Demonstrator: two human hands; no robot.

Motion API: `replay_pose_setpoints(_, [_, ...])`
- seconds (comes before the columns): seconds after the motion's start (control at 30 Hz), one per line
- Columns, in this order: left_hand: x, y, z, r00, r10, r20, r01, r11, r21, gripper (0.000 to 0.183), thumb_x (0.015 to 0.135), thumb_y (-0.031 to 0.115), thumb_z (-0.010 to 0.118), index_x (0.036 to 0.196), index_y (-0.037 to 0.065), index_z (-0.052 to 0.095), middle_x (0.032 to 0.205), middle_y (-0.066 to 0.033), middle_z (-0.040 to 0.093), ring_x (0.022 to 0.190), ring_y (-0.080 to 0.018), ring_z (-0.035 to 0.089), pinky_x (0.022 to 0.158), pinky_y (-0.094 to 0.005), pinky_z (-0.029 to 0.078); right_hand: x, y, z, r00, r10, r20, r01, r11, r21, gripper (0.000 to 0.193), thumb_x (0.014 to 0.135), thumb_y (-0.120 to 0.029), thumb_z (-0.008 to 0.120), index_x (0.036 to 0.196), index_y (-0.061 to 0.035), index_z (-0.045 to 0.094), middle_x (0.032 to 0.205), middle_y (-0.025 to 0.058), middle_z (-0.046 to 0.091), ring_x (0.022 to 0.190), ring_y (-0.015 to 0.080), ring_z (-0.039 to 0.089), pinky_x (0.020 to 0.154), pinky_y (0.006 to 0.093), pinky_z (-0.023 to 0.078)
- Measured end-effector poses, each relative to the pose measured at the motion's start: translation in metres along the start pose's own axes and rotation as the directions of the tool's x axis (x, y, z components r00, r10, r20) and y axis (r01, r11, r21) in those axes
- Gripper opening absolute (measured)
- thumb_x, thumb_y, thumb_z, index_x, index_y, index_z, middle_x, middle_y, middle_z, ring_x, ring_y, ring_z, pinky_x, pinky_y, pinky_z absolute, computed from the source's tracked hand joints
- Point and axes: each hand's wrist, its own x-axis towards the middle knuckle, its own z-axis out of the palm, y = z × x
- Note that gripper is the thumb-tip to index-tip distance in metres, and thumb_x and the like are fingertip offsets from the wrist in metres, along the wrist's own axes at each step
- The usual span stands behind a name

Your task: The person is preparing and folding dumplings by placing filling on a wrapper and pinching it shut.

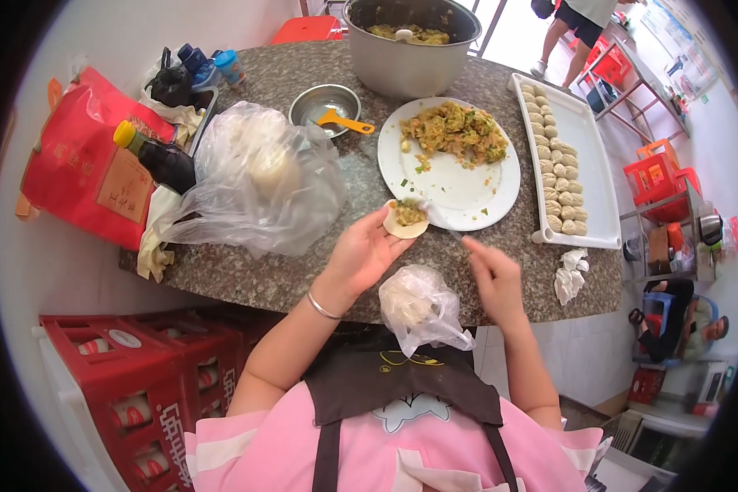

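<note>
Table, dark speckled stone, bears the whole setup. White tray on the right: rigid, prob. light, lift by rim both sides; pleated dumplings fill approx. its left half. Big plastic bag on the left, pale contents, prob. dough: slumpy, film slick, gather it up top. Metal pot at far edge: stiff, prob. heavy, 2-hand lift. White plate, right of ctr, w/ chopped filling mound on its far half: smooth, prob. greasy.

Small plastic bag at near edge btwn forearms, contents unclear.

L hand is palm up, fingers under wrapper, thumb by its left edge: a loose cradle, no squeeze visible. R hand is curled narrow on pale tool; motion blur, can't tell exact type. Tool tip is near wrapper, contact n/c.

Wrapper sits just off plate's near-left rim, in L hand, open, w/ filling dab on top. Est. v. light, soft, stretchy, tears easily if pinched mid-span; prob. slippery where wet. Best hold: support from below, fingertips on bare dough rim only.
</note>
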Motion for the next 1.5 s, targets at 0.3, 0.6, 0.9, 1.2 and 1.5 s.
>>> replay_pose_setpoints(0.3, [-0.004, -0.005, -0.002, 0.999, -0.041, -0.008, 0.042, 0.992, 0.120, 0.042, 0.098, 0.022, 0.041, 0.132, -0.001, 0.038, 0.133, -0.0153, 0.048, 0.124, -0.0257, 0.046, 0.106, -0.0430, 0.036, 0.026, 0.044, -0.005, 0.960, -0.041, -0.276, -0.024, 0.973, -0.231, 0.023, 0.090, -0.006, 0.053, 0.110, -0.0018, 0.064, 0.080, 0.0185, 0.064, 0.067, 0.0258, 0.061, 0.063, 0.0349, 0.047])
replay_pose_setpoints(0.6, [-0.002, -0.006, -0.002, 0.999, 0.043, -0.019, -0.043, 0.999, 0.026, 0.039, 0.098, 0.020, 0.042, 0.129, -0.003, 0.041, 0.131, -0.0153, 0.049, 0.123, -0.0241, 0.048, 0.106, -0.0388, 0.037, -0.012, -0.018, 0.020, 0.999, 0.005, -0.035, -0.007, 0.999, -0.038, 0.026, 0.085, -0.002, 0.058, 0.110, -0.0032, 0.064, 0.065, 0.0128, 0.055, 0.056, 0.0222, 0.054, 0.056, 0.0328, 0.043])
replay_pose_setpoints(0.9, [-0.002, 0.001, -0.007, 0.998, 0.053, -0.027, -0.052, 0.998, 0.022, 0.039, 0.098, 0.018, 0.042, 0.128, -0.005, 0.041, 0.131, -0.0174, 0.049, 0.122, -0.0256, 0.048, 0.105, -0.0396, 0.039, 0.061, 0.018, 0.003, 0.984, -0.115, -0.138, 0.089, 0.980, -0.179, 0.023, 0.086, -0.007, 0.057, 0.107, -0.0051, 0.066, 0.073, 0.0152, 0.061, 0.065, 0.0303, 0.060, 0.059, 0.0372, 0.047])
replay_pose_setpoints(1.2, [-0.006, 0.006, 0.000, 0.996, 0.083, 0.018, -0.085, 0.992, 0.097, 0.038, 0.097, 0.019, 0.044, 0.129, -0.002, 0.042, 0.128, -0.0150, 0.051, 0.121, -0.0241, 0.050, 0.104, -0.0383, 0.040, 0.002, -0.017, 0.025, 1.000, 0.013, -0.011, -0.014, 0.998, -0.059, 0.026, 0.084, -0.004, 0.059, 0.110, -0.0056, 0.065, 0.069, 0.0139, 0.059, 0.059, 0.0262, 0.059, 0.057, 0.0347, 0.047])
replay_pose_setpoints(1.5, [-0.006, 0.006, -0.003, 0.998, 0.067, -0.013, -0.066, 0.994, 0.082, 0.036, 0.096, 0.015, 0.047, 0.128, -0.001, 0.043, 0.126, -0.0126, 0.053, 0.118, -0.0219, 0.051, 0.103, -0.0369, 0.040, 0.024, 0.022, -0.001, 0.959, -0.025, -0.283, -0.021, 0.987, -0.159, 0.024, 0.087, -0.006, 0.058, 0.110, -0.0039, 0.065, 0.071, 0.0137, 0.060, 0.060, 0.0251, 0.059, 0.058, 0.0344, 0.046])
